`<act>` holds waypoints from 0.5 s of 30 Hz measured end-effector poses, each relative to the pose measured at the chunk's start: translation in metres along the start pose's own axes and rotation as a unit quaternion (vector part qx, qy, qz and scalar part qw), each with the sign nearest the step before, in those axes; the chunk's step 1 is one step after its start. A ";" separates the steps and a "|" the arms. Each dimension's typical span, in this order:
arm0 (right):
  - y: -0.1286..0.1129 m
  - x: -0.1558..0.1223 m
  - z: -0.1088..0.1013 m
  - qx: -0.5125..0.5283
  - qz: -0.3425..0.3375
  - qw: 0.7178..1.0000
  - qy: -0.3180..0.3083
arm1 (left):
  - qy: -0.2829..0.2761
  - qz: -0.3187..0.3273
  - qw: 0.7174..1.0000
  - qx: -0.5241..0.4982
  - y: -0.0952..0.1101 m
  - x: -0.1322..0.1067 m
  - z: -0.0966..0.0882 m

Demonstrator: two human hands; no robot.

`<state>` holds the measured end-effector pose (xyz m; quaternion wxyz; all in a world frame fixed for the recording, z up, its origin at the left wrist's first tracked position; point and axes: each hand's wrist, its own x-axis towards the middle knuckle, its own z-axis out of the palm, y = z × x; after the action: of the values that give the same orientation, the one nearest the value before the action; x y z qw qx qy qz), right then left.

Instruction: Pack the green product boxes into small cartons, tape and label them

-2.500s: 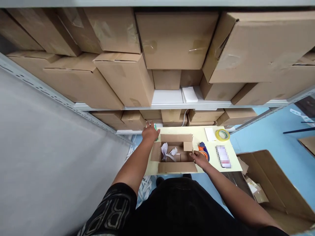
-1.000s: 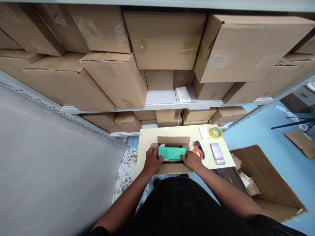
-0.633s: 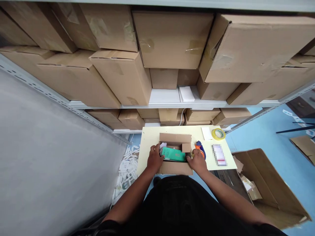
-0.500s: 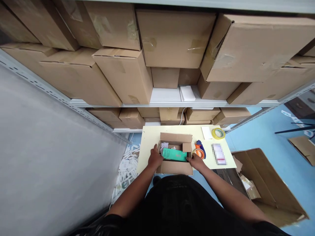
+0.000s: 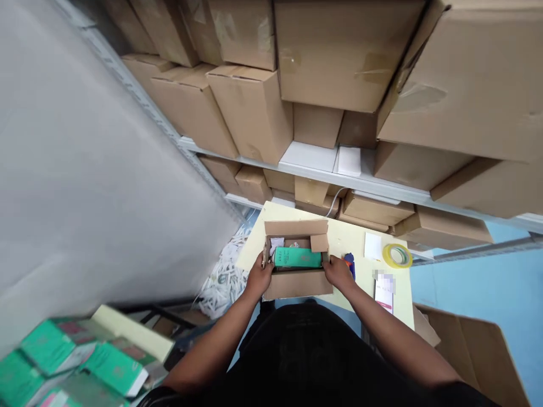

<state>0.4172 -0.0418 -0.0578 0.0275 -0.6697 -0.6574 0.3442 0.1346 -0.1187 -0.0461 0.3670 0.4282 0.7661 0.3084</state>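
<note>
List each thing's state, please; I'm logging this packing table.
carton: open, flaps up.
green box: lying flat inside the carton.
left hand: on the carton's left end, grip unclear.
right hand: on its right end, grip unclear.
tape roll: flat on the table.
shelf boxes: closed, taped.

The slim box (image 5: pixel 297 258) is showing teal green with faint paler print. The carton (image 5: pixel 297 284) around it is showing plain brown. The worktop (image 5: pixel 352 240) is looking pale yellow, the tape roll (image 5: pixel 396 255) is glowing translucent yellow, and the floor (image 5: pixel 475 282) is showing light blue. The packs (image 5: pixel 102 364) at lower left are showing green with white edges.
</note>
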 end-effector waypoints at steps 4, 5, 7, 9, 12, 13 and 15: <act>-0.016 0.008 -0.024 -0.019 -0.074 0.997 -0.025 | 0.082 -0.035 0.995 -0.054 0.004 -0.051 0.004; -0.023 0.009 -0.028 -0.024 -0.090 0.995 -0.032 | 0.100 -0.044 0.992 -0.067 0.004 -0.063 0.002; -0.039 0.009 -0.031 -0.034 -0.125 0.990 -0.050 | 0.139 -0.067 0.984 -0.090 0.002 -0.087 -0.003; -0.057 0.007 -0.028 -0.041 -0.161 0.984 -0.066 | 0.179 -0.090 0.974 -0.109 -0.002 -0.110 -0.012; -0.087 -0.002 -0.013 -0.045 -0.217 0.971 -0.091 | 0.231 -0.113 0.958 -0.128 -0.013 -0.145 -0.031; -0.098 -0.007 -0.006 -0.047 -0.235 0.966 -0.101 | 0.245 -0.118 0.953 -0.132 -0.018 -0.158 -0.038; -0.119 -0.021 0.010 -0.051 -0.270 0.954 -0.120 | 0.274 -0.122 0.943 -0.145 -0.030 -0.184 -0.053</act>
<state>0.3117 -0.0486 0.0016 0.0063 -0.4215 -0.8291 0.3672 0.1452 -0.3024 0.0138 0.2359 0.1719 0.8304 0.4746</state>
